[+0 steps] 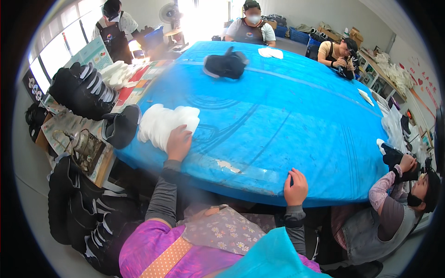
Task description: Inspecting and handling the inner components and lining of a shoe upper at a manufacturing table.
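Observation:
My left hand (179, 144) is at the right edge of a stack of white insoles (162, 121), its fingers curled against them. The thumb is hard to make out. To the left of the stack stands a black shoe (121, 127) at the table's corner. My right hand (295, 187) lies at the near table edge, fingers loosely bent and apart, with nothing in it. Farther off, above the blue-covered table (259, 120) or on it, is a blurred black shoe (225, 66).
Piles of black shoes (83, 90) stand at the left, with more shoes (79, 204) below. A metal device (85, 148) sits on the side bench. Co-workers are around the table; one person (403, 204) at the right handles a black shoe. White pieces (270, 53) lie at the far edge.

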The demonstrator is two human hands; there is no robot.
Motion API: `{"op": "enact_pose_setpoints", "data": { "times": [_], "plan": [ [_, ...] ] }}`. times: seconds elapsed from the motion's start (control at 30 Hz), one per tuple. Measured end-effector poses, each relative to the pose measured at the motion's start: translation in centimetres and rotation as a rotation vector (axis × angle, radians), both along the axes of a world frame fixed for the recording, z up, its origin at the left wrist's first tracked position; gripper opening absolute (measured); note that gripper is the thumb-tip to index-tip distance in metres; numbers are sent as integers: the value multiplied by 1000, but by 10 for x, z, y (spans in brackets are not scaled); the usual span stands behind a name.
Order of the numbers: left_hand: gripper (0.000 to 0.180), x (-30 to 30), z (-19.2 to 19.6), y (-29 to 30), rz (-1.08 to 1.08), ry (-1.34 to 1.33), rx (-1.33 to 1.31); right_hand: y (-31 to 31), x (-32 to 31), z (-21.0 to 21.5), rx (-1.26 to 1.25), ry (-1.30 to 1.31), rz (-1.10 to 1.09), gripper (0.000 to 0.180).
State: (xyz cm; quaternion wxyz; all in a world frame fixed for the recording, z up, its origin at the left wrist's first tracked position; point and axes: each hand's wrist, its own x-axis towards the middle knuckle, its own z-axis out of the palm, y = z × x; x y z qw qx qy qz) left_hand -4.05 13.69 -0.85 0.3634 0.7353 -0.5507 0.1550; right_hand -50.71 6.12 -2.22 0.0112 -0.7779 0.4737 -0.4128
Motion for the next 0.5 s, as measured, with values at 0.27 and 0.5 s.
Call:
{"op": "enact_pose_setpoints", "data": {
  "times": [0.27,0.5],
  "plan": [
    [12,0,1,-2,7,-11,3,-1,1,3,-10,5,-1,14],
    [14,1,-1,-3,16,15,28,-3,1,4,-16,6,6,13]
  ]
}}
